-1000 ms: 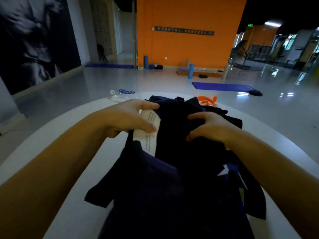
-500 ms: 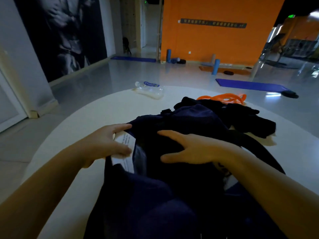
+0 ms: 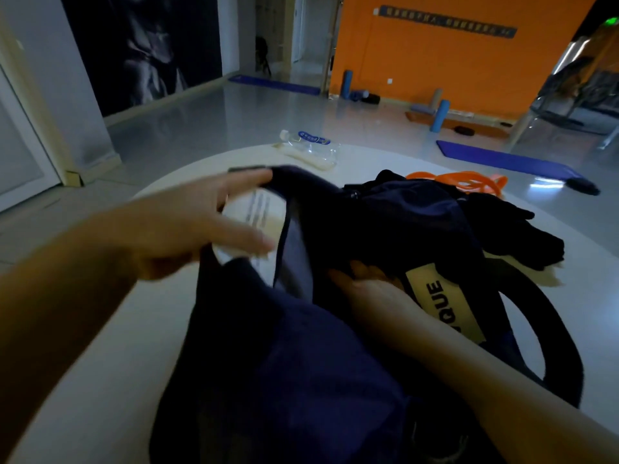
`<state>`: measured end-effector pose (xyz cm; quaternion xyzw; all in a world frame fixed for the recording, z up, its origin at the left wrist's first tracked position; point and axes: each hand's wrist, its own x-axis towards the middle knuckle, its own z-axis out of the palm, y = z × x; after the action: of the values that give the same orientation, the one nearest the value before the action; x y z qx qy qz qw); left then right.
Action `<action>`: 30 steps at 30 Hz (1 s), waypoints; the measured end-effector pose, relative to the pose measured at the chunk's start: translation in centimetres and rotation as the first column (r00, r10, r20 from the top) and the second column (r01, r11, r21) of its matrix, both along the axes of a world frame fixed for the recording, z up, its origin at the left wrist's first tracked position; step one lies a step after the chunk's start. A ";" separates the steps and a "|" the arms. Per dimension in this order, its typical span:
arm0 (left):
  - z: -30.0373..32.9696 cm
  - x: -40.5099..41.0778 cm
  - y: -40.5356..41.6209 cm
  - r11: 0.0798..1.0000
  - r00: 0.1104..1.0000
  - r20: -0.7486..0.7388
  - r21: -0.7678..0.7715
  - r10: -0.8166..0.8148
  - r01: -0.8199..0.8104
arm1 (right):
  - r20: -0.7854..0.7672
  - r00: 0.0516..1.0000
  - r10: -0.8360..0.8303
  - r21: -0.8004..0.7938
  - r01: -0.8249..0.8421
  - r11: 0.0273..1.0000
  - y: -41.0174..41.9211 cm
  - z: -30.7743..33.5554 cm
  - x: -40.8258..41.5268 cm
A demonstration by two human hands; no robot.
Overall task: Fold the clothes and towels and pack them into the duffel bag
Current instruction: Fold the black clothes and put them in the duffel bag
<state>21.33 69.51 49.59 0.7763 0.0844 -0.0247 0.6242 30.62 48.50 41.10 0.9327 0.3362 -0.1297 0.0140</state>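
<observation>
On the round white table [image 3: 100,346] lies the dark navy duffel bag [image 3: 301,363], its mouth gaping toward the far side, and both bare hands are at that mouth; the left hand [image 3: 201,226] is at the bag's left rim, its fingers stretched out nearly straight and blurred, the fingertips at the dark edge of the opening and lying over a white printed label [image 3: 258,212] that hangs inside the rim; whether the thumb pinches the fabric cannot be told, though the fingers themselves look loose and uncurled, clasping nothing plainly; the right hand [image 3: 371,289] reaches into the opening from the near right, palm turned up, its fingertips buried under a bundle of dark cloth [image 3: 402,226] that sits in and over the far part of the mouth; how the hidden fingers lie, curled or flat, cannot be told; just right of this hand a pale tag [image 3: 445,303] printed with dark letters runs along the bag's side, and beyond it a broad black strap [image 3: 552,333] loops out over the tabletop; a black garment [image 3: 522,232] lies crumpled on the table, touching the bundle's far right side, well apart from either hand; behind it an orange band [image 3: 459,180] rests near the far edge; a clear plastic bottle [image 3: 311,147] lies on its side at the far rim, apart from the bag.
</observation>
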 end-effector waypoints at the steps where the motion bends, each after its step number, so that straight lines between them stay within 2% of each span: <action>1: 1.0 0.2 -0.2 1.000 1.000 -0.013 0.005 -0.007 0.007 | -0.005 1.000 -0.001 -0.055 0.001 0.998 0.4 -0.1 0.0; 4: 0.7 0.9 -1.9 0.992 0.998 -0.038 0.118 -0.044 0.048 | 0.005 0.999 -0.044 -0.053 0.044 0.998 1.1 0.2 -0.3; 7: -2.8 1.3 -3.2 0.972 0.999 -0.042 0.236 -0.007 0.017 | 0.082 0.994 -0.071 0.138 0.059 0.989 -0.1 0.6 -1.3; 9: -5.1 1.4 -3.4 0.973 0.998 -0.056 0.229 0.002 0.011 | 0.166 0.981 -0.102 0.285 0.052 0.957 -1.7 0.9 -2.2; 12: -7.3 1.7 -3.9 0.987 0.999 -0.044 0.160 -0.002 0.009 | 0.248 0.961 -0.120 0.357 0.025 0.934 -4.3 1.6 -2.7; 16: -9.0 2.1 -4.6 0.984 0.999 0.025 0.174 0.024 -0.028 | 0.236 0.951 -0.200 0.449 0.076 0.890 -6.8 3.0 -2.0; 18: -9.3 1.9 -5.0 0.972 0.998 0.055 0.231 0.027 -0.039 | 0.155 0.944 -0.292 0.570 0.156 0.807 -8.0 3.4 -1.4; 19: -9.3 1.5 -5.2 0.940 0.994 0.087 0.331 0.059 -0.085 | 0.098 0.937 -0.336 0.635 0.201 0.746 -8.4 3.4 -1.2; 20: -9.3 1.1 -5.4 0.860 0.976 0.184 0.474 0.114 -0.190 | 0.038 0.931 -0.363 0.692 0.238 0.682 -8.8 3.3 -1.1; 21: -9.2 0.8 -5.6 0.739 0.926 0.353 0.586 0.137 -0.332 | -0.018 0.928 -0.372 0.736 0.264 0.623 -9.0 3.2 -1.1; 22: -8.8 0.4 -6.1 0.637 0.845 0.526 0.619 0.100 -0.460 | -0.070 0.927 -0.369 0.773 0.284 0.568 -9.1 3.0 -1.3; 23: -8.3 0.1 -6.8 0.599 0.758 0.651 0.589 0.046 -0.542 | -0.116 0.926 -0.359 0.804 0.299 0.513 -9.0 2.8 -1.5; 24: -7.8 -0.1 -7.6 0.619 0.707 0.707 0.559 -0.008 -0.552 | -0.148 0.926 -0.347 0.832 0.306 0.463 -8.8 2.7 -1.8; 25: -7.1 -0.3 -8.6 0.682 0.717 0.695 0.547 -0.047 -0.486 | -0.167 0.927 -0.334 0.853 0.307 0.423 -8.6 2.6 -2.2; 26: -6.5 -0.3 -9.8 0.759 0.769 0.637 0.526 -0.052 -0.384 | -0.181 0.930 -0.321 0.868 0.304 0.391 -8.4 2.5 -2.6; 28: -5.9 0.1 -12.0 0.877 0.904 0.425 0.451 -0.045 -0.168 | -0.235 0.933 -0.273 0.891 0.319 0.322 -8.0 2.4 -3.6; 30: -5.8 1.0 -13.5 0.935 0.952 0.304 0.341 -0.017 -0.093 | -0.286 0.940 -0.185 0.892 0.332 0.306 -7.8 2.2 -5.0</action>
<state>22.35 56.00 43.83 0.8680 0.0060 0.1221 0.4812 25.60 40.73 43.34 0.8047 0.1957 0.0234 -0.5600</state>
